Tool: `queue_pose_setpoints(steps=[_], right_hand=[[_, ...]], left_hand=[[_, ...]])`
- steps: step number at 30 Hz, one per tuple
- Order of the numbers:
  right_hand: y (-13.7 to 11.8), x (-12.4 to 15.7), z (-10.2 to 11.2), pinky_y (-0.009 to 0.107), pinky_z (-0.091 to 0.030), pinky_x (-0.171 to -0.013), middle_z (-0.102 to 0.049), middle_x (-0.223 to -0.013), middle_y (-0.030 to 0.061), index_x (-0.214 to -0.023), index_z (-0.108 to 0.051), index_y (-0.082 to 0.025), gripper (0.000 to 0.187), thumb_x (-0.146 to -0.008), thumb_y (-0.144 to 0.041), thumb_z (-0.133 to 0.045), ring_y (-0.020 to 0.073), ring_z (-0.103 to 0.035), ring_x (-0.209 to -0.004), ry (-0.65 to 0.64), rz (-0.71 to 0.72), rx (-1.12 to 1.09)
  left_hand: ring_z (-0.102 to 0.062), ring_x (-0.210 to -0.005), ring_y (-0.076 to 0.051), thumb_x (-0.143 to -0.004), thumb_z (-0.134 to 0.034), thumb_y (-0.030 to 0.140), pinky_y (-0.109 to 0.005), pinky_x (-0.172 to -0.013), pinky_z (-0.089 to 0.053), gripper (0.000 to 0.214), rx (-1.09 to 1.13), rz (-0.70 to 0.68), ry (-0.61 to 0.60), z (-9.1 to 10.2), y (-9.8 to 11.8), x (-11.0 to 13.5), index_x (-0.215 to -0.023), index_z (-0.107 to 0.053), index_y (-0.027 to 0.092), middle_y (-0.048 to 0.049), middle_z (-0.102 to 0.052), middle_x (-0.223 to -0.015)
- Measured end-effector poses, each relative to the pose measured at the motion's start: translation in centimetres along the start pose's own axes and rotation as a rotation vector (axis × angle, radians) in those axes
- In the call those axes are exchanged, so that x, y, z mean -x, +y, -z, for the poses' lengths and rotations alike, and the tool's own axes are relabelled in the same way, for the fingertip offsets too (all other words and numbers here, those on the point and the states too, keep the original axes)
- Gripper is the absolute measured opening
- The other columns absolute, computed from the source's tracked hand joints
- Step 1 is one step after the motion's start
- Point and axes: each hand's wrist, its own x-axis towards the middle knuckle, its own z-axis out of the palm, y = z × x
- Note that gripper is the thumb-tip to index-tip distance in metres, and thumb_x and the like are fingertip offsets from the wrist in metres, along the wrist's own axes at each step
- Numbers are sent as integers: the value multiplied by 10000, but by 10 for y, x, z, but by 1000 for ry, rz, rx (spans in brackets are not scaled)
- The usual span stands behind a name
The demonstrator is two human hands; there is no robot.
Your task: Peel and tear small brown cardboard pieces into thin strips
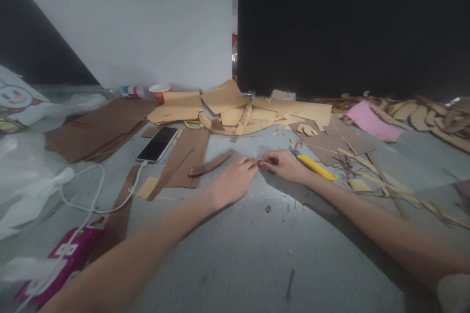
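Over the middle of the grey table, my left hand (237, 178) and my right hand (283, 164) meet almost fingertip to fingertip. Both are closed in a pinch. A tiny dark bit shows between the fingertips, too small to name. Just right of my right hand lies a knife-like tool with a yellow handle (316, 167), partly behind the wrist. A curled brown paper strip (211, 164) with a frayed end rests left of my left hand. Brown sheets (187, 154) lie flat beyond that strip.
A phone (158, 145) is cabled to a magenta device (64, 264) at left. Tan sheets (223, 100) and a paper cup (159, 90) stand at the back. Thin strips and scraps (382, 176) and a pink sheet (372, 121) cover the right. Dark and white panels rise behind.
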Motion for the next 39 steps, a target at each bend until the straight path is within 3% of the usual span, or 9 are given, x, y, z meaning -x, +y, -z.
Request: queue_pose_setpoints(steps=[8,14,27,31,39], right_hand=[[1,2,0,282,-389,-644,-584,-658,-25,-822,-720,-201,263,-999,-392,-687,144,-507,-630,56,62,0],[0,2,-2,309,-400,-755,-685,-667,-6,-796,-715,-210,253,-1024,-304,-659,149,-566,-630,23,105,110],[-11,6,-10,419,-349,-944,-721,-662,32,-709,-687,-202,540,-1123,-521,-550,205,-645,-718,102,-138,320],[-22,5,-7,453,-327,-991,-739,-692,33,-703,-678,-202,487,-1101,-470,-596,217,-648,-745,64,-202,340],[-23,3,-12,421,-321,-955,-755,-725,21,-784,-679,-208,371,-1085,-420,-644,231,-682,-793,83,-242,372]], left_hand=[[-629,-1389,-262,-995,-480,14,-402,-1212,-477,455,-29,17,23,-5,-1,-1,-1390,-689,101,-157,-703,-1470],[-628,-1376,-275,-1024,-465,38,-425,-1195,-482,427,-45,43,19,-5,6,1,-1375,-695,112,-153,-699,-1484],[-596,-1395,-307,-1009,-446,45,-442,-1199,-471,479,1,60,0,-6,5,1,-1436,-663,73,-171,-681,-1501],[-582,-1406,-312,-990,-435,27,-441,-1174,-488,527,9,108,-12,-6,7,3,-1483,-617,68,-172,-691,-1469],[-561,-1446,-304,-996,-459,37,-459,-1227,-450,497,-28,33,-18,-3,5,6,-1453,-642,109,-151,-650,-1542]])
